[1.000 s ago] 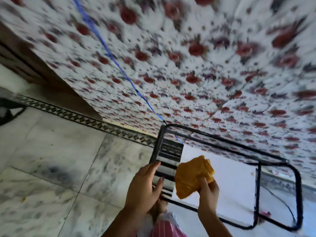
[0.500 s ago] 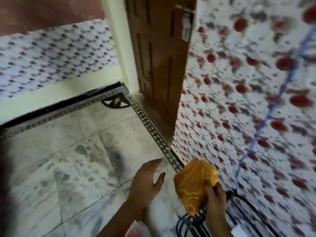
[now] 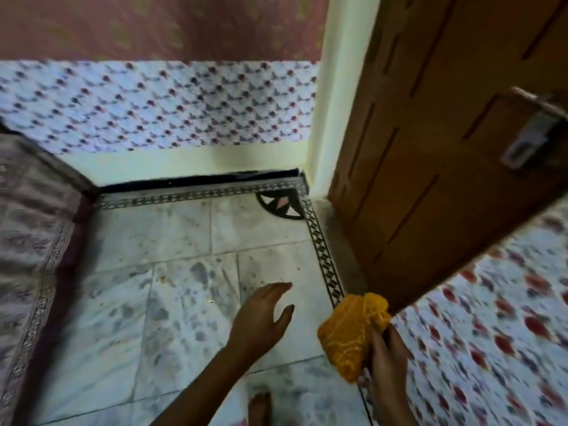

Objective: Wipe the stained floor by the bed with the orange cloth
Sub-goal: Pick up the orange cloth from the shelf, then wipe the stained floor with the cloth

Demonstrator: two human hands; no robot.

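Gripping the orange cloth (image 3: 350, 330), right hand (image 3: 388, 358) points it up toward the door (image 3: 430, 149).

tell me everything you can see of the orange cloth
The orange cloth is soft-looking fabric, orange-yellow with a faint paler dotted pattern, bunched into a loose wad. The right hand grips its lower right side, fingers curled round it. It is held up off the marble floor, near the bottom corner of the door, not yet spread or pressed down.

Single head view, steep downward, facing floor (image 3: 184, 302) corner beside door (image 3: 430, 149).
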